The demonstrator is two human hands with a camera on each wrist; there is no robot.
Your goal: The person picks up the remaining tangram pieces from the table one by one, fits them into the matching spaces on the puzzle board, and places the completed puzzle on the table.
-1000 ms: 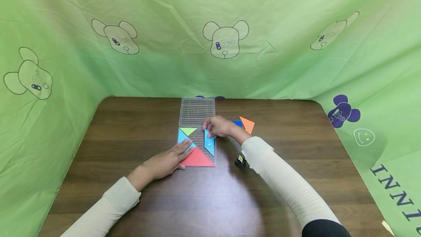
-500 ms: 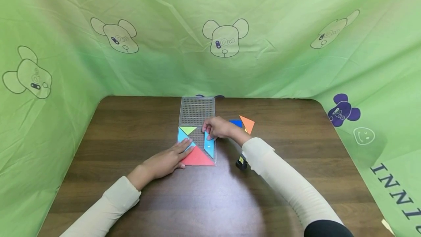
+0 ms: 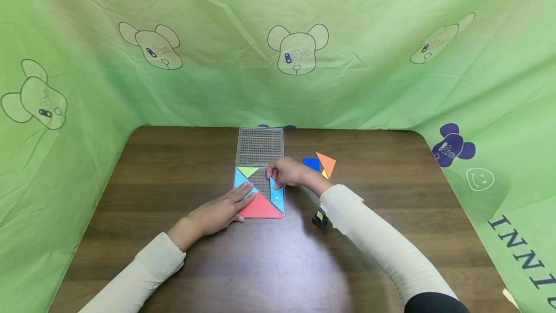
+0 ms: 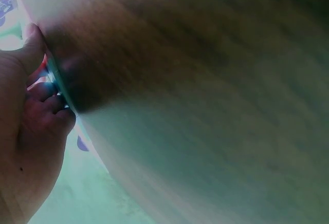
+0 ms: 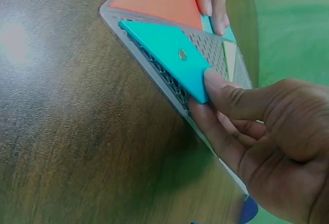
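Note:
A hinged tangram case lies unfolded on the table; its near half, a perforated tray point(image 3: 262, 180), holds flat pieces. My right hand point(image 3: 286, 171) pinches one end of a light-blue parallelogram point(image 3: 277, 202) between thumb and fingers. In the right wrist view the parallelogram point(image 5: 164, 54) sits tilted over the tray's side rim, with a small round metal dot on its face. My left hand point(image 3: 217, 213) rests with extended fingers on a light-blue triangle point(image 3: 240, 179) and the edge of a red triangle point(image 3: 262, 208). A light-green triangle point(image 3: 248, 171) lies in the tray's far left corner.
The case's other perforated half point(image 3: 260, 146) lies behind. Right of it are a blue piece point(image 3: 311, 163), an orange triangle point(image 3: 327, 162) and a small yellow piece point(image 3: 324, 174). A small black object point(image 3: 320, 218) is beside my right sleeve. Green cloth point(image 3: 217, 91) surrounds the table.
My right hand has shifted the parallelogram slightly toward the near edge of the tray, its tip now close to the red triangle's right corner. The left hand has stayed put.

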